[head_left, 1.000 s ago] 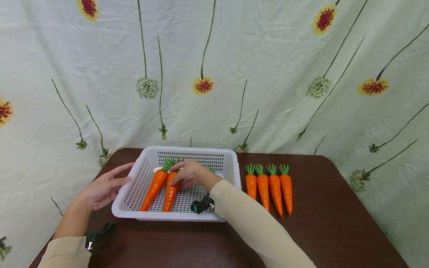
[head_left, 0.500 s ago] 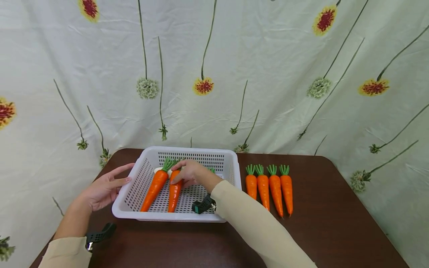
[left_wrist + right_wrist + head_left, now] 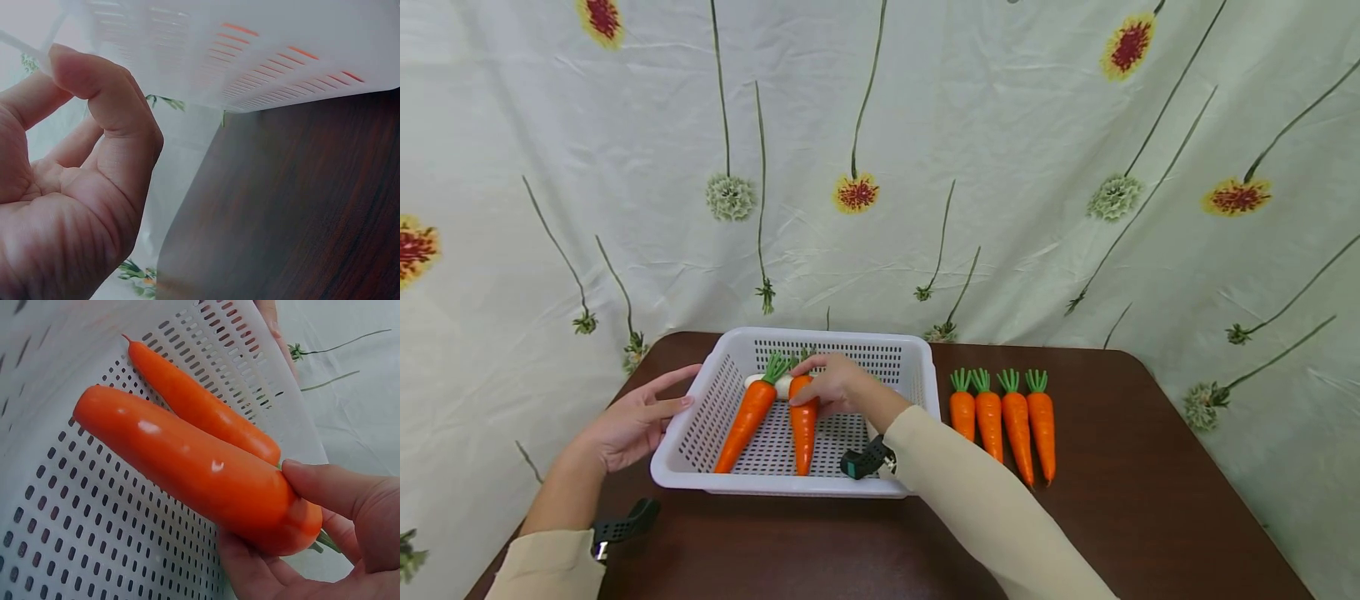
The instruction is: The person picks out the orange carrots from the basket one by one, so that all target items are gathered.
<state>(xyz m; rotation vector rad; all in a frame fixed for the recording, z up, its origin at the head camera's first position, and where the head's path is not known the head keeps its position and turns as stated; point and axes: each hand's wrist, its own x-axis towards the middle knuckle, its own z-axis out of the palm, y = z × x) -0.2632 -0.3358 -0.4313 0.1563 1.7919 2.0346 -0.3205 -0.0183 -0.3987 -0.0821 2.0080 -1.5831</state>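
Fingers of the right hand (image 3: 841, 385) pinched one carrot (image 3: 803, 433) inside the white basket (image 3: 760, 485), beside another carrot (image 3: 748, 425); positioning seemed the step in hand, the next move calling for gentle release.

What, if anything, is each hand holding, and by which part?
The right hand grips a carrot by its thick, leafy end. The left hand is at the rim of the basket; whether it grips cannot be told.

White object (image 3: 783, 386) partly behind two carrots (image 3: 803, 429)
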